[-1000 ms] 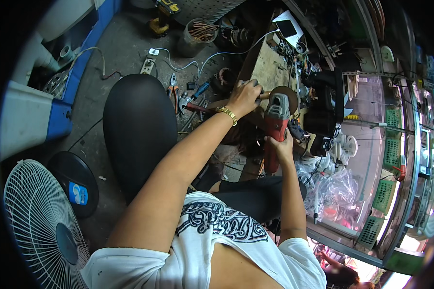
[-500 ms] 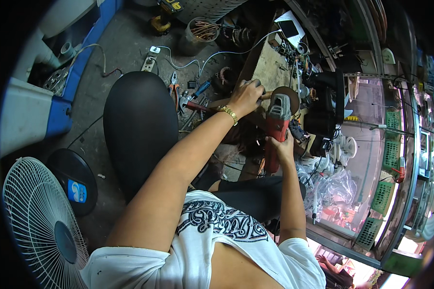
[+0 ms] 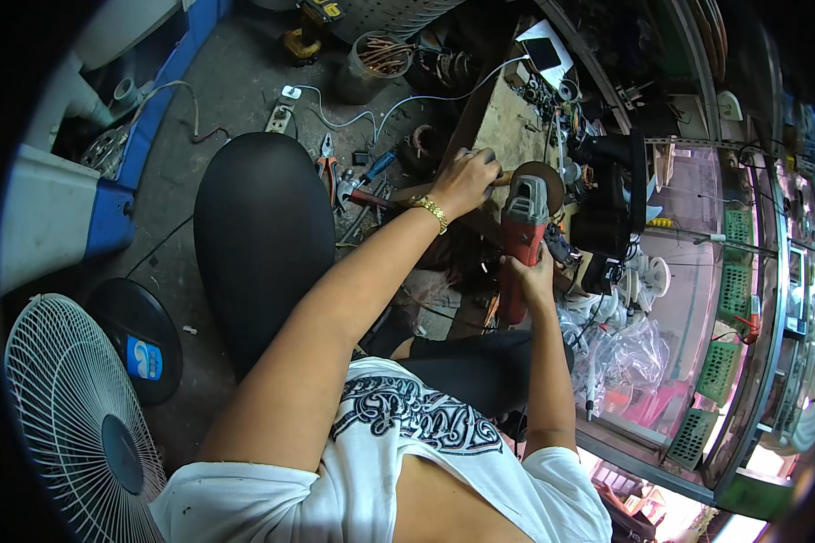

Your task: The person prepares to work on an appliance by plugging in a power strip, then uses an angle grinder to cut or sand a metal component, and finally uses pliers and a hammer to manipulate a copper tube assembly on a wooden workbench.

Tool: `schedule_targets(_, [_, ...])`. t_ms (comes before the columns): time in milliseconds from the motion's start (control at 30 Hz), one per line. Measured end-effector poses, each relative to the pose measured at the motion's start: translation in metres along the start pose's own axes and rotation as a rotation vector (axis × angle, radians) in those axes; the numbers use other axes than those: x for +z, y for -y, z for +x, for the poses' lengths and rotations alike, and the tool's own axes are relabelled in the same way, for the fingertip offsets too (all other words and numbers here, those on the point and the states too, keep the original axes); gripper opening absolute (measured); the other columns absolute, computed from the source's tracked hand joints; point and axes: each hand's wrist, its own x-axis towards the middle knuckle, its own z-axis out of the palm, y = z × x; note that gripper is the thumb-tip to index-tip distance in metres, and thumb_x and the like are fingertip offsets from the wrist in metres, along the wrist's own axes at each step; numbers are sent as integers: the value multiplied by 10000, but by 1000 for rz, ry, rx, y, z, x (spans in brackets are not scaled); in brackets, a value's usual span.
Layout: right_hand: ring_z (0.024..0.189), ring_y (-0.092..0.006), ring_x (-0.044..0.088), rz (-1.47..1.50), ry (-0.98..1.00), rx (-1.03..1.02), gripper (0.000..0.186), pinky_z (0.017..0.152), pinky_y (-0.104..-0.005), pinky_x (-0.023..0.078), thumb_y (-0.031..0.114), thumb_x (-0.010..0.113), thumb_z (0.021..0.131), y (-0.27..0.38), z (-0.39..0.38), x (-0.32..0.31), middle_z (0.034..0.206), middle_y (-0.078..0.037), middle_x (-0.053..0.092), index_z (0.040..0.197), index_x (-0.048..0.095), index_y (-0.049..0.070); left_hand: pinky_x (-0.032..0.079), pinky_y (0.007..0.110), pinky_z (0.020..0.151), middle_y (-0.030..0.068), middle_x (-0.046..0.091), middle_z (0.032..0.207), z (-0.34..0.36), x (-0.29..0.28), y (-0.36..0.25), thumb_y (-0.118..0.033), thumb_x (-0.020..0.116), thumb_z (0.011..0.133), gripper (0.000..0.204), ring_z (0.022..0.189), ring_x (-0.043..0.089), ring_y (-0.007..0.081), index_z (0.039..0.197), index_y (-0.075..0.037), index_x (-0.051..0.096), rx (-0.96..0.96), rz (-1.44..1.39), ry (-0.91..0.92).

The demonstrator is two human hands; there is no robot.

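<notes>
My right hand (image 3: 531,275) is wrapped round the body of a red and grey angle grinder (image 3: 522,237). The grinder's brown round disc (image 3: 541,185) lies at its far end, over the edge of a worn wooden bench (image 3: 507,122). Just left of the disc, my left hand (image 3: 467,184), with a gold bracelet at the wrist, is closed in a grip. A small tan and dark piece shows between its fingers and the disc; the fingers hide most of it, so its kind is unclear.
Pliers (image 3: 327,163), a hammer (image 3: 364,196) and a blue screwdriver (image 3: 378,168) lie on the floor by my left knee. Beyond are a power strip (image 3: 282,111), a bucket of copper pieces (image 3: 380,59) and a cordless drill (image 3: 303,41). A fan (image 3: 82,407) stands left; clear plastic bags (image 3: 620,357) lie right.
My left hand and the grinder have shifted very slightly to the right; both grips look the same. At the lower right, another person's arm has moved lower.
</notes>
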Motion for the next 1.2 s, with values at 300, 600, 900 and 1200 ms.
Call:
schedule_targets(300, [944,-187,693,35,12,-10,518,874,-338,552,-15,798,732,4,0,0,1086,-104,719,1209,596,-10,472,430,915,124,618,1031,1,-3,1,-58,761,713,263,1005,639,325,950,-50,648,39,17,-13])
schedule_targets(600, [920,-168,687,37,11,-24,498,851,-325,557,5,787,743,10,-1,0,1062,-90,714,1204,598,-7,472,432,945,132,619,1071,2,-5,-1,-72,812,686,337,1020,640,336,981,-47,651,52,48,40])
schedule_targets(900, [913,-171,688,14,7,-34,492,843,-329,558,-1,779,740,8,0,-2,1062,-93,713,1197,596,-4,473,440,944,136,623,1082,2,-6,-1,-71,803,699,336,1025,639,342,1000,-43,653,87,29,23])
schedule_targets(1200, [901,-185,700,19,18,-30,465,832,-340,567,-8,740,762,3,1,-1,1052,-103,711,1201,587,-8,475,445,940,139,622,1080,2,-3,2,-74,801,703,328,1021,642,346,991,-46,649,68,33,34])
